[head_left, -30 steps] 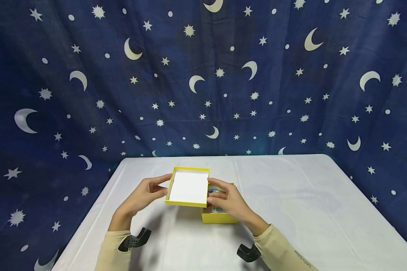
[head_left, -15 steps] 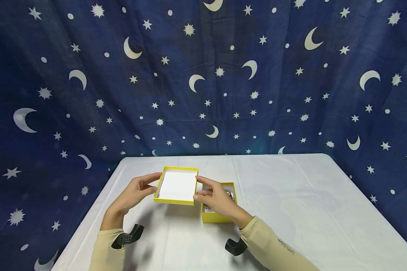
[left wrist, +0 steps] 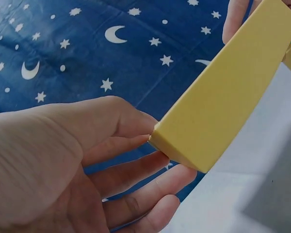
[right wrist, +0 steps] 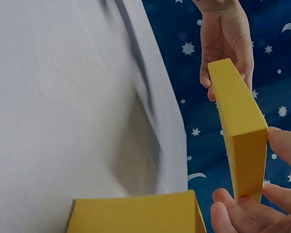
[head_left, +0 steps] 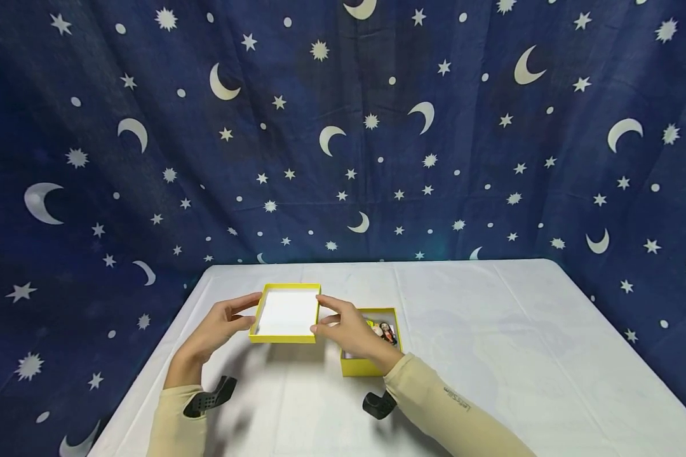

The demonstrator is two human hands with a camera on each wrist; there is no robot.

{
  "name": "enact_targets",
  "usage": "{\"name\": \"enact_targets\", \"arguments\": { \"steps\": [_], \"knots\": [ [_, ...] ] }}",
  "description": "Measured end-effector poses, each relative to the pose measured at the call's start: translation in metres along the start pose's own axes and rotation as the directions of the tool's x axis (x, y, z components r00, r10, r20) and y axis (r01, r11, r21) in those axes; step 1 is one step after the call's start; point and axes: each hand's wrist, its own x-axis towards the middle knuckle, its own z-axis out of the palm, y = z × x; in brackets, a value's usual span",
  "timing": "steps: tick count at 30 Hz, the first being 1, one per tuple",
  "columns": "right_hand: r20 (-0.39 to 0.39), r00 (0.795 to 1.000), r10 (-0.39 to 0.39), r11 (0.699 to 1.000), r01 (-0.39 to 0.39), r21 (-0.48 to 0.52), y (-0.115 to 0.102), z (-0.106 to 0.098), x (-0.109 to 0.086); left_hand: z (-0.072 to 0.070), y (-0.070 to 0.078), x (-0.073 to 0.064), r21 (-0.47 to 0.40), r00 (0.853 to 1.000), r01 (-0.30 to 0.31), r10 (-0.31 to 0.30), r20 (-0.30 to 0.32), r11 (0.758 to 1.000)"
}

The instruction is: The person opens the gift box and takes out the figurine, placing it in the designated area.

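Note:
Between both hands a yellow box lid [head_left: 288, 311] is held above the table, its white inside facing up toward the head camera. My left hand [head_left: 217, 325] pinches its left edge between thumb and fingers; in the left wrist view the lid's yellow side [left wrist: 223, 92] runs away from the fingertips. At the opposite edge my right hand [head_left: 345, 327] grips the lid, also seen from the right wrist. Just behind the right hand stands the open yellow box [head_left: 371, 367], with small colourful printed contents [head_left: 386, 331] partly hidden by that hand.
A white cloth covers the table [head_left: 491, 355]. Behind its far edge hangs a dark blue curtain [head_left: 297, 152] with stars and moons. The box's yellow wall [right wrist: 133, 213] lies close below the right hand in the right wrist view.
Both hands have carried the lid leftward, off its overlap with the box. More of the box's inside now shows. The box itself stays in place.

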Motion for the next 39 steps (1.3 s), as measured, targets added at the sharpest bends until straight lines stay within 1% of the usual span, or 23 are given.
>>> {"name": "enact_targets", "arguments": {
  "steps": [5,7,10,14,17,21,26,30,33,35,37,39],
  "knots": [
    [0.003,1.000,0.024,0.999,-0.024,-0.023,0.000,0.008,0.005,-0.003,-0.006,0.001,-0.019,1.000,0.008,-0.008,-0.001,1.000],
    [0.016,0.999,0.036,0.999,-0.035,-0.032,0.000,0.011,0.006,-0.003,-0.009,0.000,-0.009,1.000,0.012,-0.012,0.000,1.000],
    [0.037,0.998,0.049,0.998,-0.047,-0.045,0.002,0.014,0.007,-0.003,-0.012,0.001,-0.009,0.999,0.051,-0.051,-0.015,0.999],
    [0.047,0.997,0.063,0.996,-0.060,-0.070,0.003,0.016,0.007,-0.001,-0.018,0.002,-0.016,0.997,0.070,-0.070,-0.010,0.997],
    [0.048,0.996,0.079,0.992,-0.074,-0.103,0.004,0.018,0.010,-0.002,-0.021,0.003,-0.022,0.999,0.054,-0.054,-0.001,0.998],
    [0.050,0.993,0.109,0.981,-0.100,-0.164,0.004,0.022,0.016,-0.003,-0.026,0.003,-0.021,0.999,0.051,-0.051,0.007,0.998],
    [0.047,0.986,0.159,0.958,-0.143,-0.247,0.002,0.026,0.022,-0.003,-0.032,0.003,-0.002,0.996,0.093,-0.093,0.007,0.996],
    [0.057,0.985,0.165,0.942,-0.140,-0.304,0.001,0.028,0.024,0.000,-0.037,0.003,0.004,0.994,0.112,-0.112,0.017,0.994],
    [0.066,0.982,0.174,0.923,-0.140,-0.360,0.000,0.030,0.025,0.002,-0.040,0.004,0.014,0.993,0.116,-0.116,0.027,0.993],
    [0.065,0.981,0.183,0.900,-0.140,-0.412,-0.001,0.032,0.025,0.002,-0.041,0.004,0.026,0.993,0.118,-0.118,0.027,0.993],
    [0.058,0.979,0.195,0.865,-0.144,-0.481,-0.001,0.034,0.025,0.003,-0.042,0.004,0.030,0.992,0.120,-0.121,0.031,0.992],
    [0.049,0.978,0.205,0.822,-0.145,-0.550,-0.002,0.036,0.025,0.004,-0.043,0.004,0.024,0.992,0.119,-0.120,0.039,0.993]
  ]
}}
